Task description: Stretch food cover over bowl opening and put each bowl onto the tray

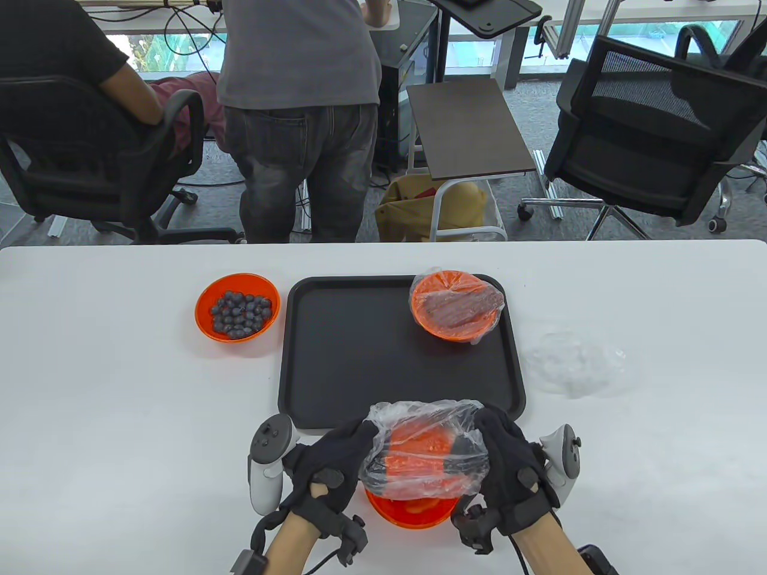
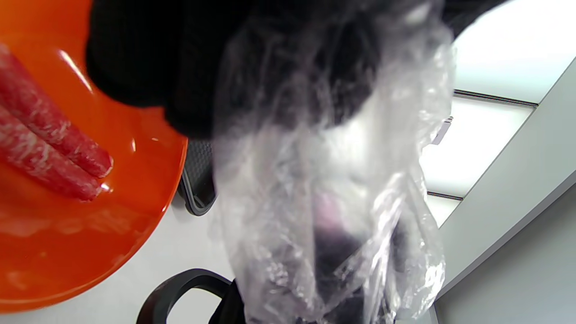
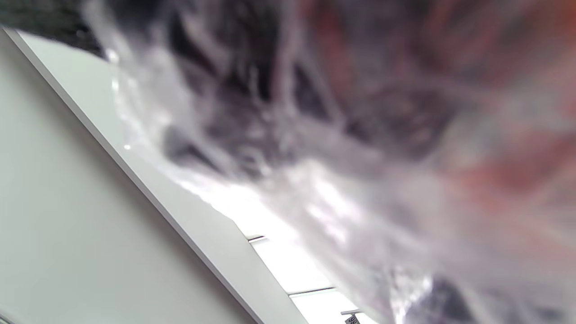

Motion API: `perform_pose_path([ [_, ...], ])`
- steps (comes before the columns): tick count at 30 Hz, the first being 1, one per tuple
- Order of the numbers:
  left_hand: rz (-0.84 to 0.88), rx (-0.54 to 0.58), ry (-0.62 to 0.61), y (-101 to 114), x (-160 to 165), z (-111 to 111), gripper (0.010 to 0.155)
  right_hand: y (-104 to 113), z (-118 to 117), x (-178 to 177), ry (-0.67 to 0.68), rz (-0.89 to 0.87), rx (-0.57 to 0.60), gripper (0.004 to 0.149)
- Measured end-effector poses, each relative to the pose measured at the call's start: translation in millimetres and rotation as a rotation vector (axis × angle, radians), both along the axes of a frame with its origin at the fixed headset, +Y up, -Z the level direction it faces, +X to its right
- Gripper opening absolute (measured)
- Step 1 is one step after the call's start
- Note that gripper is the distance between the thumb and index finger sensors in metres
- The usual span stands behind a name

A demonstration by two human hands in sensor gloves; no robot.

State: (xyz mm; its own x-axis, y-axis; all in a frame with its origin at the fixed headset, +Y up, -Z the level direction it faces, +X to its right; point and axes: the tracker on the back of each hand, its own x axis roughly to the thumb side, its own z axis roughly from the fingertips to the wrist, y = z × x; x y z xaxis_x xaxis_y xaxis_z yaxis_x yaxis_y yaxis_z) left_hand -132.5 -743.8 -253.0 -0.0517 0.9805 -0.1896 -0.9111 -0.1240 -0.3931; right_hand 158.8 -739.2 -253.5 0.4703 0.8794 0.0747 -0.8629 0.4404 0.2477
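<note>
White table carries a tray [image 1: 335, 359], and just near of it both hands, left hand [image 1: 326, 473] and right hand [image 1: 509, 467], grip a cover [image 1: 425, 449] stretched above the bowl [image 1: 413, 512]: keep it taut, lower evenly, hook the far rim first.

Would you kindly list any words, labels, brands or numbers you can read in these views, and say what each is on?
No text can be read.
A small tag at the bottom edge of the right wrist view bears dark marks, too blurred and cut off to read.
The bowls, the food cover, the tray and both trackers show no lettering.
</note>
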Motion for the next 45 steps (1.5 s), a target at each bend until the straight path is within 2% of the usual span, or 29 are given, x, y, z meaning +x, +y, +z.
perform_pose_path([
  [12, 0.118, 0.057, 0.12, 4.7, -11.0, 1.5, 0.048, -7.8, 6.9, -12.3, 0.056, 0.226, -0.097, 0.043],
  [20, 0.181, 0.075, 0.254, 5.9, -22.3, 4.4, 0.047, -9.8, 9.0, -15.2, 0.055, 0.234, -0.118, 0.044],
  [26, 0.427, 0.029, 0.32, 5.6, -33.2, 4.3, 0.046, -11.0, 11.0, -14.8, 0.051, 0.277, -0.136, 0.044],
  [32, 0.407, 0.023, 0.348, 5.3, -35.3, 6.1, 0.046, -8.4, 13.6, -16.2, 0.01, 0.328, -0.125, 0.044],
  [34, 0.348, 0.034, 0.37, 6.6, -36.4, 7.1, 0.046, -7.3, 14.3, -14.5, -0.019, 0.338, -0.117, 0.044],
  [39, 0.051, 0.116, 0.464, 15.0, -36.5, 12.6, 0.046, -3.3, 16.4, -5.6, -0.133, 0.327, -0.088, 0.044],
  [45, -0.215, 0.09, 0.499, 13.8, -29.7, 21.8, 0.047, 3.5, 24.1, 7.3, -0.296, 0.392, -0.096, 0.044],
])
